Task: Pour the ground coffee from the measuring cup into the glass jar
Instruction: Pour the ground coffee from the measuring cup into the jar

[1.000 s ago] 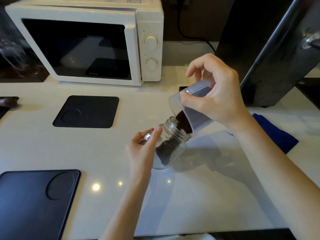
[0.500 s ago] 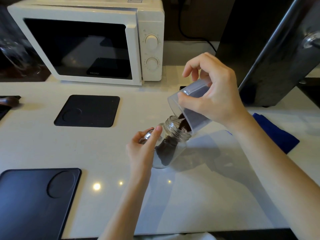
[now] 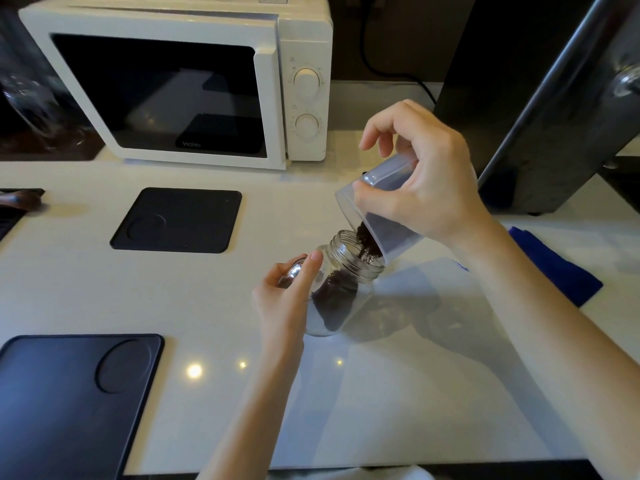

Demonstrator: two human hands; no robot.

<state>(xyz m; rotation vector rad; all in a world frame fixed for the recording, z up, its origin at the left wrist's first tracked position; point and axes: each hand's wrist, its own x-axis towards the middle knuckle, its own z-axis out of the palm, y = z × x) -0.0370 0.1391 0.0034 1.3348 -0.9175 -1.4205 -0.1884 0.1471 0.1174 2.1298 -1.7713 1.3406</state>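
Right-hand grip wraps the translucent plastic measuring cup, tipped steeply so its lip sits just over the mouth of the clear threaded glass jar below it. Dark ground coffee slides from lip into jar. Left-hand grip presses thumb and fingers around the jar's side, tilting it toward the cup, likely to catch the stream, on the white bench.

The left hand is covering the near side of the glass jar. The right hand is hiding much of the measuring cup. At the counter's front-left corner, the black mat is running off the picture. The blurry glass thing at the left edge is too unclear to name.
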